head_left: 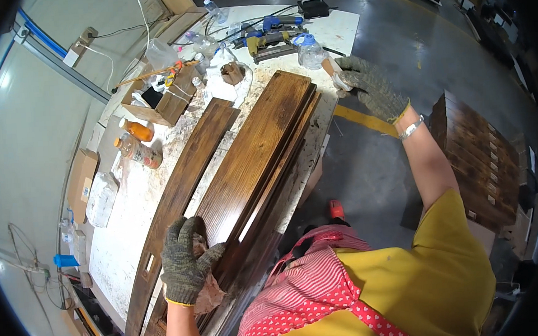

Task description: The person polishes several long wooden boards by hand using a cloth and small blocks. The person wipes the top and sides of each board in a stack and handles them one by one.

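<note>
Both of my hands wear grey knitted gloves. Low on the table, my left hand (188, 264) is closed around a crumpled brownish rag (210, 295) and rests by the near end of a stack of dark brown wooden boards (257, 137). The top board has a glossy grain. Beyond the table's right edge, my right hand (372, 89) is raised and closed on a small flat tan and white piece (332, 70), whose kind I cannot make out. Left of the stack lies a curved brown wooden slat (180, 187) with a small rectangular slot near its lower end.
On the stained white table (115, 241) are a wooden box (165, 106) of tools, orange-capped bottles (137, 151), a brown container (232, 74) on white cloth, nail guns (272, 40) and a clear jar (311, 52). Dark wooden panels (474, 153) stand stacked at right.
</note>
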Demonstrator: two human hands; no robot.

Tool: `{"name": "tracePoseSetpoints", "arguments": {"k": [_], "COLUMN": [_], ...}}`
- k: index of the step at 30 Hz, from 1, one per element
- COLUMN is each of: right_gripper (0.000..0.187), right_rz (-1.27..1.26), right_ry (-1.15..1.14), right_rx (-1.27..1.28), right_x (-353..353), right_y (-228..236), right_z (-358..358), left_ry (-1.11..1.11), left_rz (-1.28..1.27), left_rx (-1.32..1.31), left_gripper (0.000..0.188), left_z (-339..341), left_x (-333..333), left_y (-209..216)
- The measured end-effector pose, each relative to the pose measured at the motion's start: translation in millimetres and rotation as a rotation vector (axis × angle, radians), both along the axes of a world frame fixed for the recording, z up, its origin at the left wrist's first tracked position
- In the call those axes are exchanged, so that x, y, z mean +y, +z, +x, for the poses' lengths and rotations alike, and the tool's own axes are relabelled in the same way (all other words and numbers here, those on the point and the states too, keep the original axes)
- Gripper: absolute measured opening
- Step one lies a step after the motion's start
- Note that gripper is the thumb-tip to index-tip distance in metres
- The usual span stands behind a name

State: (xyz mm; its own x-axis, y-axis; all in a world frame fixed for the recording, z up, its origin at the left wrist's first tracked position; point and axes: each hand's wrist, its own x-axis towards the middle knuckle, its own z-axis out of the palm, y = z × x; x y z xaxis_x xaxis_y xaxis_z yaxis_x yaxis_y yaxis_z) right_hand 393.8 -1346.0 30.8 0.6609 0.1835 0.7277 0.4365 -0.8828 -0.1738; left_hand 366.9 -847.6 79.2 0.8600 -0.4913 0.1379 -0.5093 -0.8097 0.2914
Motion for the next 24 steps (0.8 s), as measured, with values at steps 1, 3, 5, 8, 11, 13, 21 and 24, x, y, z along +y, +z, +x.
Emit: {"name": "tracePoseSetpoints", "arguments": {"k": [1, 3, 5, 8, 11, 13, 21, 24], "right_gripper": [0.041, 0.044, 0.041, 0.043, 0.042, 0.043, 0.036, 0.032], "right_rz": [0.583, 1.166, 0.767, 0.3, 0.239, 0.125, 0.18, 0.087], "right_ry": [0.115, 0.246, 0.298, 0.297, 0.377, 0.453, 0.674, 0.788], "right_rx": [0.316, 0.65, 0.663, 0.575, 0.582, 0.574, 0.61, 0.753], "right_x": [-3.5, -14.0, -22.3, -21.3, -23.2, -26.6, -33.4, -60.8], "right_y": [4.1, 5.2, 3.7, 6.5, 5.0, -3.2, 4.9, 23.9], "right_z": [12.3, 41.9, 71.9, 112.1, 140.1, 161.5, 132.6, 107.1], "left_ry": [0.017, 0.096, 0.181, 0.223, 0.256, 0.299, 0.366, 0.391], "left_rz": [-0.018, -0.034, -0.052, -0.093, -0.041, -0.018, -0.048, -0.058], "left_rx": [0.057, 0.035, 0.011, -0.156, -0.144, -0.128, -0.161, -0.153], "left_gripper": [0.052, 0.044, 0.037, 0.024, 0.024, 0.024, 0.027, 0.027], "left_z": [2.5, 1.2, 0.1, -1.3, -0.7, -0.4, 0.0, -2.0], "left_x": [-3.2, -14.6, -21.8, -18.5, -22.2, -26.5, -24.3, -25.0], "left_y": [1.1, -0.5, -4.9, -15.7, -13.5, -12.9, -21.8, -21.9]}}
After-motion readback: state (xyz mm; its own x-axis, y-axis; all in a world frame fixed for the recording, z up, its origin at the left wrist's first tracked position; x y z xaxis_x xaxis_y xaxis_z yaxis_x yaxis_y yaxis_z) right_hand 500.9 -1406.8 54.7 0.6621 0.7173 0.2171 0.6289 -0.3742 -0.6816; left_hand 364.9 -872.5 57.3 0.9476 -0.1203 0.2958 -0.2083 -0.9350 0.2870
